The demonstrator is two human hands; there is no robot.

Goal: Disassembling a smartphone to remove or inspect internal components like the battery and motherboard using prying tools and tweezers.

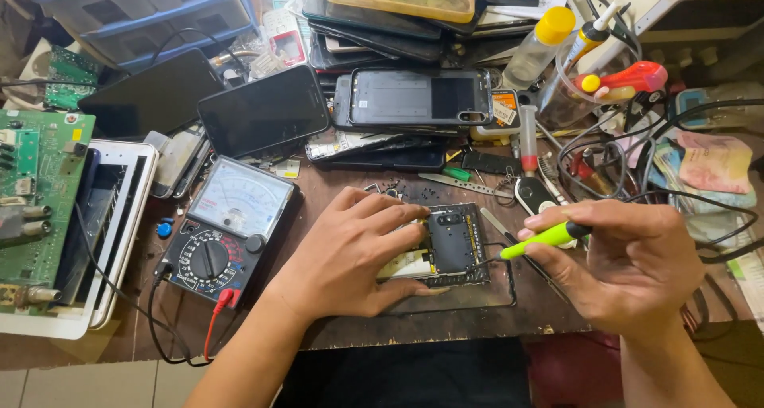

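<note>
Crowded tabletop, one open strip

Bare tabletop (446, 324) lies along the near edge; a multimeter (227, 233) blocks the left, tangled cables (637, 149) the right, stacked phones (414, 97) behind.

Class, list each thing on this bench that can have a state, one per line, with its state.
Opened phone: back off, internals exposed, flat on the bench.
Left hand: pressed on the phone.
Right hand: gripping a green-handled tool.
Multimeter: leads plugged in.
Dark phone: screen off.
Clear bottle: yellow cap on.
</note>
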